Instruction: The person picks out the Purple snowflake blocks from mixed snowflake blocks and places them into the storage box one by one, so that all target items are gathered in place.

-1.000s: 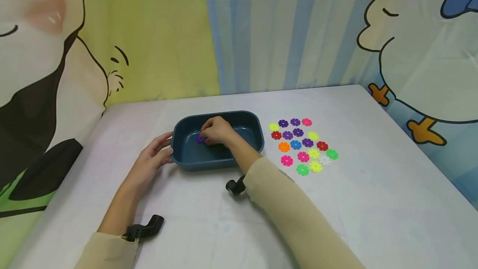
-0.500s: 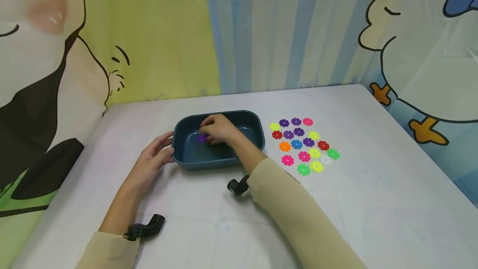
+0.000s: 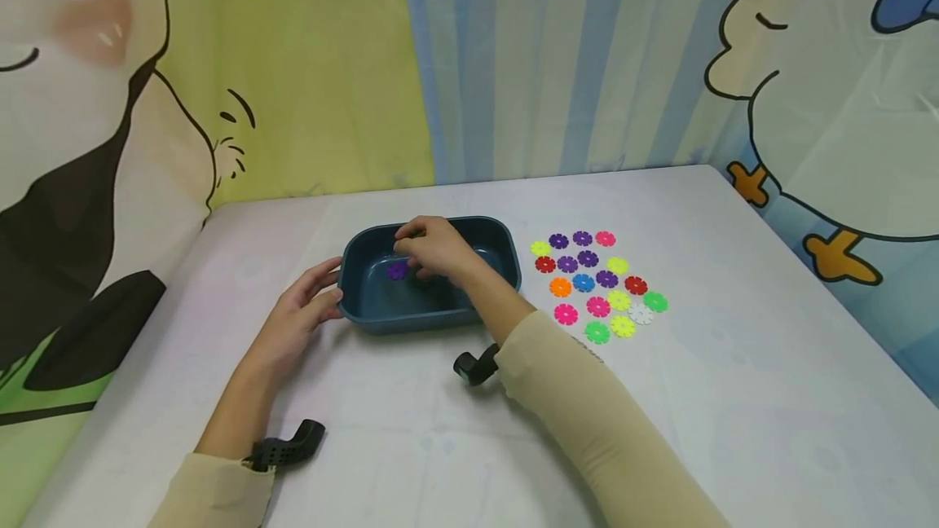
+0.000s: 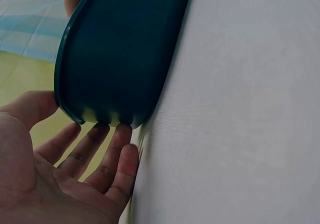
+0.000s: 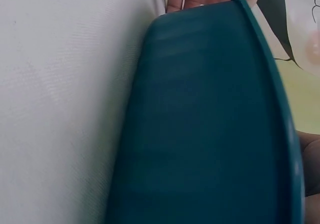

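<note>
Your left sleeve [image 3: 213, 491] and right sleeve [image 3: 601, 422] are beige, the right bearing dark lettering [image 3: 588, 347] too small to read. Your left wrist camera [image 3: 288, 448] is black, elbow-shaped and dotted with holes; your right wrist camera [image 3: 475, 366] is black with a rounded end.

A white table [image 3: 734, 349] bears a blue tub [image 3: 411, 322] and colourful discs [image 3: 606, 278].

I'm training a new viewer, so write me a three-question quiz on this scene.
1. True or false: the left hand is inside the tray.
2. What colour is the disc seen inside the tray? A) red B) purple C) white
3. Fill in, using the head view: the group of discs lies on the table to the ___ of the tray.

Key: 1. False, it touches the outside. 2. B. 3. right.
</note>
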`<state>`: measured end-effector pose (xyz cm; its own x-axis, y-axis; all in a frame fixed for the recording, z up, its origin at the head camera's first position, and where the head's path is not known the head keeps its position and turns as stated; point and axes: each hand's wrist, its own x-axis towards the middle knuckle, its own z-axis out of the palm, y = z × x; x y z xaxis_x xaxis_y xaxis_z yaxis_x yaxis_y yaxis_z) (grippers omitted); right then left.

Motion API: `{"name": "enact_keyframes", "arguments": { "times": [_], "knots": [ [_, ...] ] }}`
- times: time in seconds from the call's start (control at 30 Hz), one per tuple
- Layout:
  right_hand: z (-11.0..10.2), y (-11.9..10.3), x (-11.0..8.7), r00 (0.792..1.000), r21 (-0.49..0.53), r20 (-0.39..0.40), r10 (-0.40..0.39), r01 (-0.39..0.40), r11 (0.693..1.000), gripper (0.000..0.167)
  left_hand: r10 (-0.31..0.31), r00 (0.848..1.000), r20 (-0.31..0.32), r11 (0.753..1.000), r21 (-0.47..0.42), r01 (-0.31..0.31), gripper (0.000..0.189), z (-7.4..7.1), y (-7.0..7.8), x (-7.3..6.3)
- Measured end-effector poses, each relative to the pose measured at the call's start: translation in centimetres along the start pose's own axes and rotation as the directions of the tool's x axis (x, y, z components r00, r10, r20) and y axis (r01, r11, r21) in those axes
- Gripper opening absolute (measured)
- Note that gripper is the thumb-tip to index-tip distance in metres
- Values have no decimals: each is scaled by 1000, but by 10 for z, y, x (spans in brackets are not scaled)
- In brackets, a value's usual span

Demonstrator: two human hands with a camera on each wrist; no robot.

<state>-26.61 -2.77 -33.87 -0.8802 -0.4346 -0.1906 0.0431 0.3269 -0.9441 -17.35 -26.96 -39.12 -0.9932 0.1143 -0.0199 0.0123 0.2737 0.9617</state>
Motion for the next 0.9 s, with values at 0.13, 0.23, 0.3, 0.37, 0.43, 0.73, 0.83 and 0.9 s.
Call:
{"name": "enact_keyframes", "arguments": {
  "times": [0.13, 0.23, 0.3, 0.37, 0.43, 0.73, 0.83, 0.9],
  "knots": [
    [-5, -5, -4, 1000, -12, 1, -20, 20, 1000, 36, -4, 1000, -1, 1000, -1, 4, 58, 0, 1, 0],
    [-9, -7, -8, 999, -13, 15, -37, 37, 999, 36, -14, 1000, -5, 1000, 0, 14, 59, 0, 1, 0],
    [-12, -9, -12, 998, 4, 26, -52, 51, 999, 34, -18, 1000, -9, 1000, 6, 19, 59, 1, 1, 0],
    [-15, -8, -15, 997, 29, 37, -71, 70, 997, 33, -17, 1000, -9, 1000, 6, 17, 59, 1, 0, 0],
    [-19, -8, -19, 995, 54, 44, -92, 90, 994, 31, -17, 1000, -9, 1000, 8, 17, 59, 1, -1, -1],
    [-38, -6, -33, 988, 107, 32, -154, 150, 983, 29, -38, 999, -17, 999, 33, 38, 59, 1, 1, 0],
    [-43, -7, -38, 986, 123, 27, -167, 162, 979, 29, -43, 999, -21, 998, 44, 44, 60, 1, 2, 0],
    [-46, -6, -42, 984, 131, 23, -175, 170, 977, 29, -47, 999, -18, 998, 43, 48, 60, 1, 1, 0]
  ]
}}
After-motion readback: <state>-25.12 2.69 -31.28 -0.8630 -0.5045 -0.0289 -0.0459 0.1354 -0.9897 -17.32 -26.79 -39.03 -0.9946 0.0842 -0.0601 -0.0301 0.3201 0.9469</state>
